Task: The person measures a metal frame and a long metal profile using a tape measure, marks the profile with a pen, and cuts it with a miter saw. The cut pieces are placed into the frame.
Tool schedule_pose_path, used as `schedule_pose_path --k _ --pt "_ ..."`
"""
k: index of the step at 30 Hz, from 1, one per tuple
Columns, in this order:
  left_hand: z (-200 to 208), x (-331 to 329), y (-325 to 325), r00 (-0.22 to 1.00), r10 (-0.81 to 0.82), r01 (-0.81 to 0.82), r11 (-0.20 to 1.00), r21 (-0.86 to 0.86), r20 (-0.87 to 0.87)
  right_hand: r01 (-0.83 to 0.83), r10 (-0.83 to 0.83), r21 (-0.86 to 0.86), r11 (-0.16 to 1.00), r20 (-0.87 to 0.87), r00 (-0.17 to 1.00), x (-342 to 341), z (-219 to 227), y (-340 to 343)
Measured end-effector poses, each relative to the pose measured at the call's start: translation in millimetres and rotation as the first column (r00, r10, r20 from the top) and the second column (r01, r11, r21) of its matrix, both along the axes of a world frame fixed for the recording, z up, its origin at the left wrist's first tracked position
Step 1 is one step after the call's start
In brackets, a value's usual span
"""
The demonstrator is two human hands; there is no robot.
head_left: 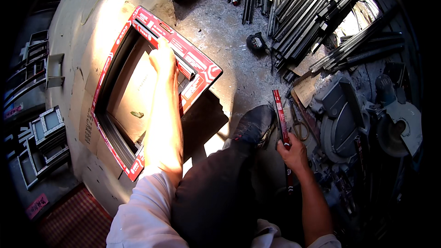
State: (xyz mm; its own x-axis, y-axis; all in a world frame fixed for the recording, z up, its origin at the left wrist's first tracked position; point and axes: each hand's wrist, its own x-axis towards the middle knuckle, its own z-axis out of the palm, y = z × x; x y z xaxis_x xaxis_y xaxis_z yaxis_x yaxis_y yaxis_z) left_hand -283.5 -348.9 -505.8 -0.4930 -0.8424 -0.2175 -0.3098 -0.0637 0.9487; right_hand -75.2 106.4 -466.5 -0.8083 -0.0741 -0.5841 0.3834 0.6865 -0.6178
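Note:
My left hand (163, 59) is closed at the upper right side of a rectangular frame (103, 80), beside a dark metal profile strip (184, 70) on that side. The frame has black inner profiles and is covered in red film with white print. Its fingertips are partly hidden, so exactly how they grip is unclear. Lower right, my right hand (294, 154) wraps round a long, narrow red-and-black strip (279, 108), held upright next to my shoe (255, 126).
Flattened cardboard (133, 89) lies under the frame. A pile of dark metal profiles (308, 18) is at the far right, with a tape measure (256, 42) beside it. Scissors (301, 128), a cut-off saw (340, 119) and a disc tool (397, 128) stand right. Small frames (46, 133) lie left.

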Motion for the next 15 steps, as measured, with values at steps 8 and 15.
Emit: schedule_pose_path --k 8,15 --pt "6 -2 11 1.000 -0.017 0.016 0.999 -0.030 -0.016 0.030 -0.032 0.038 0.999 0.064 0.997 11 -17 10" --pt "13 3 12 1.000 -0.011 0.011 1.000 -0.014 0.026 0.019 -0.025 0.061 0.998 0.097 0.995 15 -22 12"
